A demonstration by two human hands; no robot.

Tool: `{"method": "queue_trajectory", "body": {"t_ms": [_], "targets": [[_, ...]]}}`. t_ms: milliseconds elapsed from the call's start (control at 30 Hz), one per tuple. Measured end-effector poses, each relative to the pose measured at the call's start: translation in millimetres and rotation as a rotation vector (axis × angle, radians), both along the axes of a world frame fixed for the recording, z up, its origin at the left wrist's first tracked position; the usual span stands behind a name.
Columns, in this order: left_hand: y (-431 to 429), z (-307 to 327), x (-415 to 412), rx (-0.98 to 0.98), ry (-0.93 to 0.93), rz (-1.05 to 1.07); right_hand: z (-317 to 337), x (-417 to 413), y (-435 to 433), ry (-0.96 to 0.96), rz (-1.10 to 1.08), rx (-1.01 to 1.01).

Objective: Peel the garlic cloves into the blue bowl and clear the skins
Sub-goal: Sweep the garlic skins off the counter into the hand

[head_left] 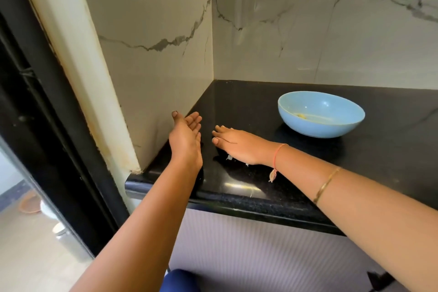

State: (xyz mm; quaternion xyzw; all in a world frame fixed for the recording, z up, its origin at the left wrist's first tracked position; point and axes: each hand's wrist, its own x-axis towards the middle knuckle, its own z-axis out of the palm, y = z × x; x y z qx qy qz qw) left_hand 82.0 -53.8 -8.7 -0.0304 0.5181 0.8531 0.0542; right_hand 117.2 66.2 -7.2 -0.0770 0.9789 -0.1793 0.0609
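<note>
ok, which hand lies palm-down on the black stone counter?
The right hand, with the orange thread bracelet at its wrist; the left hand is turned on edge, palm facing it.

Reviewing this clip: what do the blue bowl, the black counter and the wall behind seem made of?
The blue bowl looks like glazed ceramic or melamine, smooth with soft highlights; I cannot tell which. The black counter looks like polished granite-like stone, finely speckled with mirror-like reflections. The wall looks like glossy marble-look tile or slab, white with grey veins.

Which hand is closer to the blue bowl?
Right. The right hand rests flat on the counter, left of the blue bowl. The left hand is farther left, open, by the wall.
</note>
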Motion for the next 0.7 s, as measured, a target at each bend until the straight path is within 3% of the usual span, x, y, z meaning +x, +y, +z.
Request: {"method": "queue_trajectory", "body": {"t_ms": [200, 333, 400, 533, 700], "targets": [[-10.5, -3.0, 25.1, -0.010, 0.034, 0.028, -4.1, 27.1, 5.9, -0.027, 0.076, -0.133], [-14.5, -3.1, 41.5, 0.016, 0.057, -0.003, 5.7, 20.7, 17.4, 0.074, -0.098, -0.370], [-15.1, -3.5, 50.3, 0.013, 0.070, -0.039, 8.0, 18.9, 19.3, 0.075, -0.165, -0.341], [-16.4, -6.2, 66.2, 0.024, 0.072, -0.078, 1.7, 25.7, 5.8, -0.016, -0.055, -0.098], [-21.5, -9.6, 78.3, 0.169, 0.004, -0.060, -3.2, 43.8, -1.9, 0.022, 0.030, -0.075]]}}
